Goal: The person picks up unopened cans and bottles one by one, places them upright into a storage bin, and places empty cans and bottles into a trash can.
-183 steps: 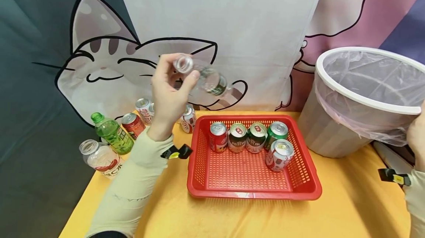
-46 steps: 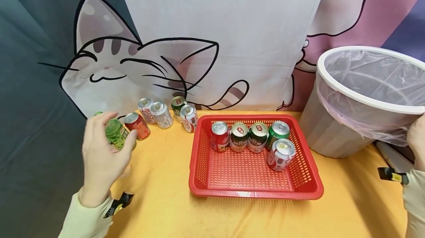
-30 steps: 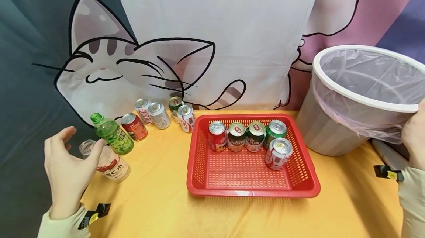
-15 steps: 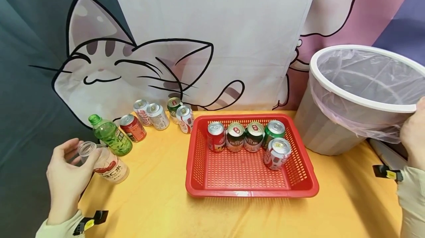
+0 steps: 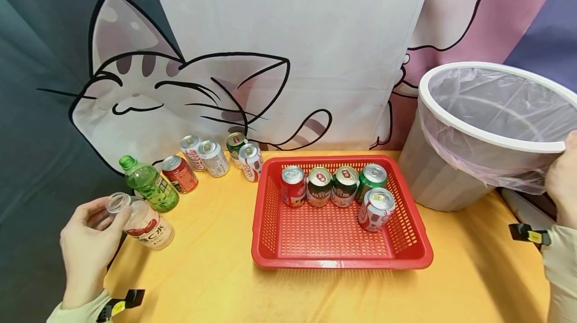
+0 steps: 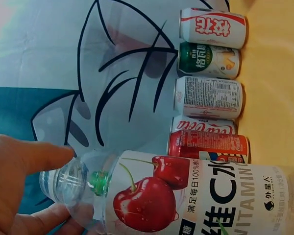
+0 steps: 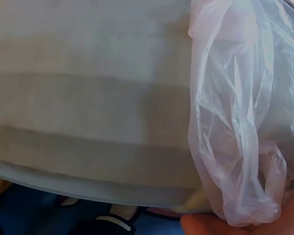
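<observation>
Cherry-label bottle (image 5: 149, 225): in the head view it stands near the left edge of the yellow cloth (image 5: 207, 273), just beside the green bottle (image 5: 155, 188), with the red can (image 5: 180, 175) beyond; the left hand (image 5: 90, 240) has thumb and fingers curled round its neck; the right hand (image 5: 563, 183) grips the bin (image 5: 446, 178) at its rim (the fingertips are out of sight there); the red basket (image 5: 335, 264), between the hands, holds five cans (image 5: 376, 210). In the left wrist view the bottle is clear and looks empty, so I judge it light and easily tipped, but not fragile; its thin wall would probably dent under a hard squeeze and may feel slick; the neck should be the stiffest place to take hold, the labelled middle a softer second choice. In the right wrist view fingers show at the bottom edge, against the bag (image 7: 235, 122) folded over the bin's side; how tightly they press, I cannot tell.
</observation>
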A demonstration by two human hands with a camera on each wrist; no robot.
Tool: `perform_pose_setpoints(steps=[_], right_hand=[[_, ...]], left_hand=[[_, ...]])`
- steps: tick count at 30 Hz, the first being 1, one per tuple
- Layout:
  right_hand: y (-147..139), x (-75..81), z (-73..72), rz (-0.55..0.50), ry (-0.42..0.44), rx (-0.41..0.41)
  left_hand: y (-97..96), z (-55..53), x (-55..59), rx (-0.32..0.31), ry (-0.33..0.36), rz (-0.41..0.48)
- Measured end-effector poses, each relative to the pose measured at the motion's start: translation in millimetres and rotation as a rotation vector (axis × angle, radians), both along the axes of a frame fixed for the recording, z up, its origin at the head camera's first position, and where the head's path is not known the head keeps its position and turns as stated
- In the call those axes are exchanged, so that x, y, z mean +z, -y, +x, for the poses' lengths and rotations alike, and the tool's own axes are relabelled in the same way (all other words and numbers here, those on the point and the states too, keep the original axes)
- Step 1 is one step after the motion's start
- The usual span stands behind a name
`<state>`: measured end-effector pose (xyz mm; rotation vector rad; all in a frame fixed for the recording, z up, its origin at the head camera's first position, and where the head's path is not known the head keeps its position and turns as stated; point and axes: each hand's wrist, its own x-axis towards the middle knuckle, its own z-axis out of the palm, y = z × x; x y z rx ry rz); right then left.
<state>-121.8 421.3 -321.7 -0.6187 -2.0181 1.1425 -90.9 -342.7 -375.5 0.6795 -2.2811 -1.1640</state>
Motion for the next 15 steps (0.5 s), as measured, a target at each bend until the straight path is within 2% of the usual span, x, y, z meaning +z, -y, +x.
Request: perform_pose_setpoints(steps=[6, 11, 15], right_hand=[[-3.4, -0.5, 2.2, 0.036, -0.018, 0.002], [-6.1, 0.4, 2.8, 0.074, -0.027, 0.020], [-6.7, 5.9, 0.4, 0.042, -0.010, 0.060]], left_hand=[[0.6, -1.5, -3.1, -0.018, 0.007, -0.047], [-0.8, -2.1, -1.9, -0.014, -0.003, -0.018], [-5.2, -3.3, 3.7, -0.031, -0.037, 0.012]])
